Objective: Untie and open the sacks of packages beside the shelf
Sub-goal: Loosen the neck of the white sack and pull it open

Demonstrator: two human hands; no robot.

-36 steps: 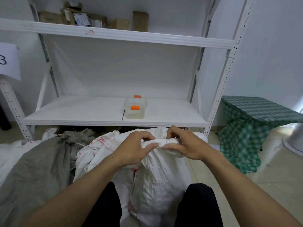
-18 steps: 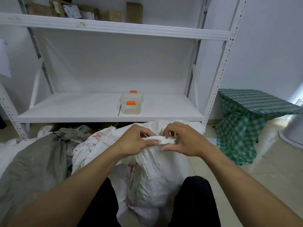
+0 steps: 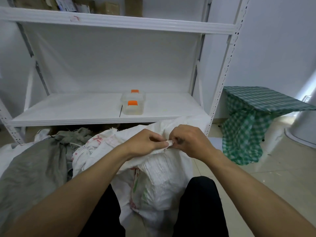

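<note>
Nearest the camera, two knees in black trousers point(image 3: 201, 202) flank a white woven sack point(image 3: 159, 182) that stands upright on the floor between them. Faded red and green print runs down its left side, too creased to read. Both bare forearms reach forward over it to its gathered top.

The left hand point(image 3: 145, 142) is curled round the bunched neck of the sack, thumb pressing the fabric from the side. The right hand point(image 3: 189, 142) meets it from the other side, fingers bent inward and pinching the small white tie end point(image 3: 169, 143) that pokes out between the two hands. The knot itself is mostly covered by the fingers, so how tight it is cannot be told.

Just beyond and to the left lies a second white sack point(image 3: 95, 144) with red characters, its neck knotted, and beside that a grey sack point(image 3: 34, 168) slumped on the floor, partly cut off by the left edge.

Behind them stands the white metal shelf point(image 3: 68, 115). On its lower board sits a clear plastic box point(image 3: 133, 105) with orange latches. The upper board carries cardboard parcels point(image 3: 109, 7), cropped by the top of the view.

To the right of the shelf, a green checked cloth point(image 3: 248, 127) drapes over a low table.
</note>
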